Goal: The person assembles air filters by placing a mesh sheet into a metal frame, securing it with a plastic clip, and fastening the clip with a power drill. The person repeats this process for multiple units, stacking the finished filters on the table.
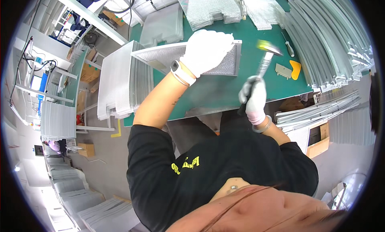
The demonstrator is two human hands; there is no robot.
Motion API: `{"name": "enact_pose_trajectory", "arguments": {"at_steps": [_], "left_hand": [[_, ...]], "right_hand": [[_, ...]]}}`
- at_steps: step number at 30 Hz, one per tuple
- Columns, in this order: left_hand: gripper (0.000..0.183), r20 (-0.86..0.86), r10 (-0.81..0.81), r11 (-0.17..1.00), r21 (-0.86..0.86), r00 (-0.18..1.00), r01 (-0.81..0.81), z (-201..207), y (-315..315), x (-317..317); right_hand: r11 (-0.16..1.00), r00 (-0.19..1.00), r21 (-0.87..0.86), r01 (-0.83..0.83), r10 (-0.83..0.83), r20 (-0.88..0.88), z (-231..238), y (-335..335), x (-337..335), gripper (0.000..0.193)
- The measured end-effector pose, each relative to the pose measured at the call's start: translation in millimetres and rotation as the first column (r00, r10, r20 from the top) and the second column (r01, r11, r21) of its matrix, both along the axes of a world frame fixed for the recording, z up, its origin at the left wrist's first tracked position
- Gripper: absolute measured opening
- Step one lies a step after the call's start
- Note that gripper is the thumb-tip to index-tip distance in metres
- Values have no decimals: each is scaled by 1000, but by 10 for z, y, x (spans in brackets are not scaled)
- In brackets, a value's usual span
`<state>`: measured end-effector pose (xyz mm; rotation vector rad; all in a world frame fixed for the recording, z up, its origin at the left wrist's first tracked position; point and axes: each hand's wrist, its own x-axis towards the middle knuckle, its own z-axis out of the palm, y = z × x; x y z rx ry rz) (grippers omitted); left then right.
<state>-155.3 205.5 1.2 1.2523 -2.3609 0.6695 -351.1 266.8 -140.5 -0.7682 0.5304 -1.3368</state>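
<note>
My left hand, in a white glove, is closed over the far edge of a framed mesh panel. The panel has a pale frame around grey mesh and stands tilted on the green tabletop. To its right, my gloved right hand grips the dark handle of a hammer. The hammer's head is raised, its yellow end smeared by motion. Beyond it lie a screwdriver, a yellow angled hand tool and a small grey plate.
Mesh sheets are stacked at the table's left side, with more mesh stacks along the far edge. Long metal frame strips pile up on the right. More strips lie below them, beside a wooden box.
</note>
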Motion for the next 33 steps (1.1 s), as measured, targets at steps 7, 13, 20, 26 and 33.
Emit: {"name": "enact_pose_trajectory", "arguments": {"at_steps": [7, 13, 20, 26, 33], "left_hand": [[20, -29, 10, 998, -60, 1000, -12, -39, -35, -18], [45, -273, -123, 925, -379, 954, 11, -242, -101, -70], [52, -407, -70, 888, -442, 911, -130, -377, -127, -256], [53, -407, -58, 867, -473, 912, -156, -415, -159, -214], [51, -425, -69, 867, -472, 902, -157, -438, -161, -250]], "right_hand": [[983, 985, -168, -71, 42, -169, 75, 3, -3, 34], [860, 784, -511, -18, -305, -540, 1116, -565, -850, 42], [332, 721, -914, -233, -572, -392, 2030, -761, -1443, 21], [445, 206, -759, -475, -782, -588, 2108, -677, -1238, 38], [561, 111, -571, -599, -649, -753, 1702, -506, -1100, 51]]}}
